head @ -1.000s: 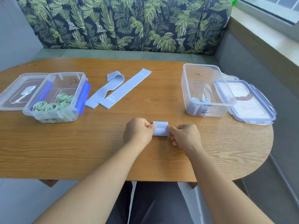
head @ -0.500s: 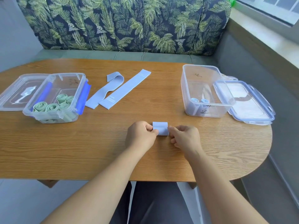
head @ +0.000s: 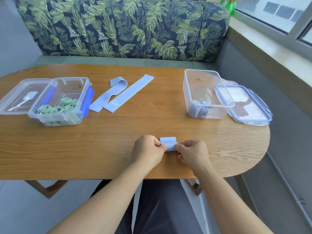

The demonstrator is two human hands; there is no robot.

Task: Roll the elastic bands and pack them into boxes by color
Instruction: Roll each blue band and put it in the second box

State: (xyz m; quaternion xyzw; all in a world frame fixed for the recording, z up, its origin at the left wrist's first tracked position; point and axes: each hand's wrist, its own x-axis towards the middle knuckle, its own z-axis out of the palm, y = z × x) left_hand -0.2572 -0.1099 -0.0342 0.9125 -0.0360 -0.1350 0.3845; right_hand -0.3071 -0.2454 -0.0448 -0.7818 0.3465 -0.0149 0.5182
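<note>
In the head view, a pale blue band (head: 168, 143) is pinched at its two ends between the left hand (head: 148, 149) and the right hand (head: 192, 154), the fingers of both being curled round it. The band is held low over the near part of the wooden counter (head: 118, 141), with a rolled edge seen at its far side; whether it touches the wood cannot be told. Beyond the hands and well to their left, a clear box (head: 57, 119) is set on the counter, and green rolls (head: 56, 109) are packed in its near end. A clear lid (head: 15, 100) is laid just beside that box, on the side farther from the hands. Beyond the left hand, between the two boxes, two flat bands (head: 128, 92) of the same pale blue are laid side by side at a slant, one folded over at its far end. Beyond the right hand and to its right, a second box (head: 207, 114) is stood, with two blue rolls (head: 201, 103) seen inside it at its near wall. A blue-edged lid (head: 251, 105) is leant against that box's right side.
</note>
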